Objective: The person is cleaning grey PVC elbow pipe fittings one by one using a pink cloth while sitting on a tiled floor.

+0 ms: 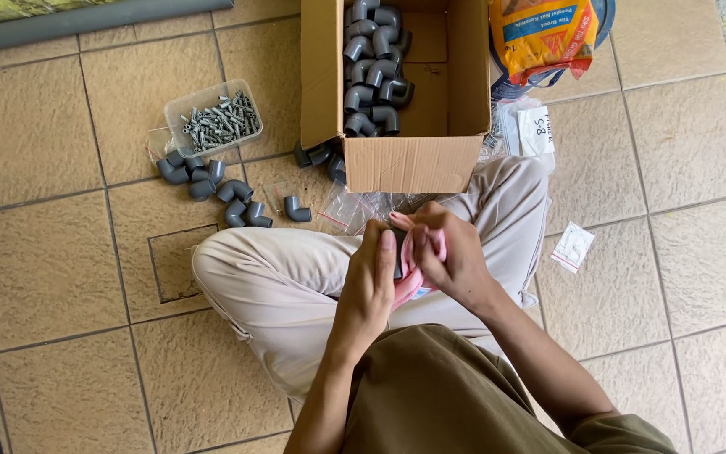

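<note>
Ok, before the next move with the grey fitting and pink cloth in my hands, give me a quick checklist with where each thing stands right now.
1. Left hand grips the dark grey fitting: ok, fingers wrapped round it.
2. Right hand holds the pink cloth against the fitting: ok.
3. Fitting's surface visible for inspection: cannot tell, mostly hidden by both hands and the cloth.
4. More elbow fittings within view in the cardboard box: ok, a stack sits inside.
5. Loose grey elbows on the floor lie apart from the legs: ok.
6. Clear tub of screws upright, contents inside: ok.
</note>
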